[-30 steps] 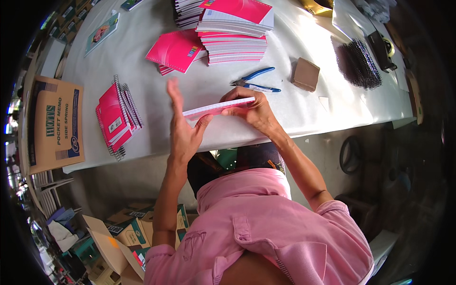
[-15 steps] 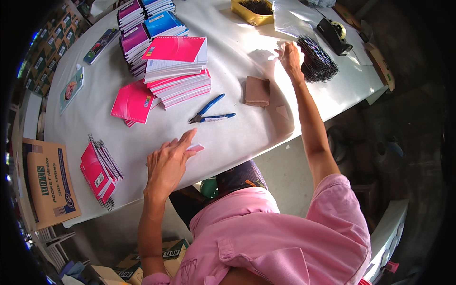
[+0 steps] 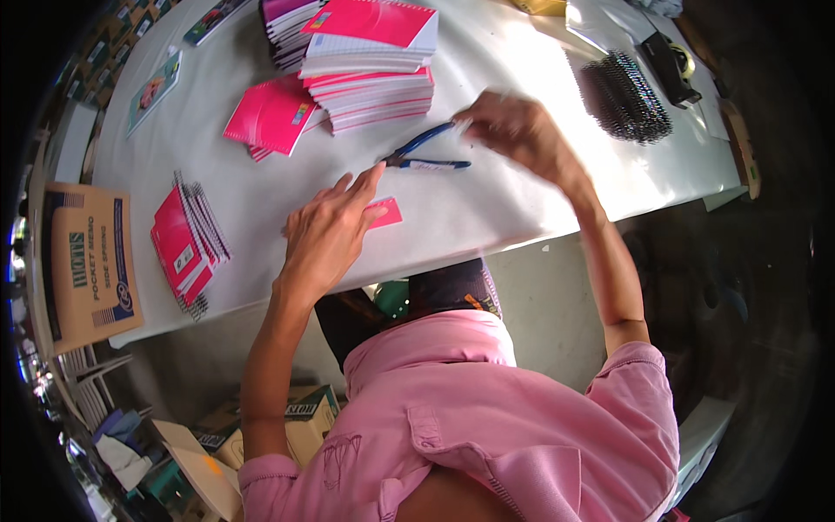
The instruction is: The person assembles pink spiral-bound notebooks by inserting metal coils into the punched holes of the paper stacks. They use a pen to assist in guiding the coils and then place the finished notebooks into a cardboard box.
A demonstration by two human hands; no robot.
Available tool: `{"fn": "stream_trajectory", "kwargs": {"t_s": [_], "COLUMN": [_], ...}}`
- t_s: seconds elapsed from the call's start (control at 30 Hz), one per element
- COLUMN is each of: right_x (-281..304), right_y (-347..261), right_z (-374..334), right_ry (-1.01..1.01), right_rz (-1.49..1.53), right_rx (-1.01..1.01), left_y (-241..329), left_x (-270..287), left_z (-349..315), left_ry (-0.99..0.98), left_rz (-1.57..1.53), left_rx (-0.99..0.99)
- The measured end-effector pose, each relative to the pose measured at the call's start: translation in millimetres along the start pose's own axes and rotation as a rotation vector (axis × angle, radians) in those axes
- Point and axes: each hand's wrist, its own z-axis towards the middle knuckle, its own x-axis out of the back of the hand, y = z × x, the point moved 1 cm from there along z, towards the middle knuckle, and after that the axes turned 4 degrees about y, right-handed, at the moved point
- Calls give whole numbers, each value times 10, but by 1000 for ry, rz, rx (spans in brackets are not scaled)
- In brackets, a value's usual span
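My left hand lies palm down near the table's front edge, fingers spread, over a small pink notebook or cover that shows past its thumb. Its index fingertip reaches the jaws of blue-handled cutting pliers, which lie with their handles apart. Smeared by motion, my right hand hovers at the tip of the upper handle; whether it holds anything cannot be made out. Behind the pliers rises a tall stack of pink notebooks, with loose pink covers to its left.
Several spiral-bound pink notebooks lie at the left, beside a cardboard box. Black wire spirals form a pile at the right, near a tape dispenser. Purple notebooks stand at the back.
My right hand has come back from beside the wire spirals toward the pliers. The brown block is no longer visible. More pink shows beside my left thumb. The whole view has shifted.
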Motion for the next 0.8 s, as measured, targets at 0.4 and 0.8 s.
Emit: {"fn": "stream_trajectory", "kwargs": {"t_s": [0.4, 0.8], "right_x": [-504, -523], "right_y": [-301, -321], "right_z": [-100, -66], "right_ry": [-210, -238], "right_rz": [377, 261], "right_rx": [-174, 62], "left_y": [-80, 14], "left_x": [-118, -1], "left_z": [-23, 32], "left_ry": [90, -29], "left_rz": [54, 44], "left_rx": [-49, 80]}}
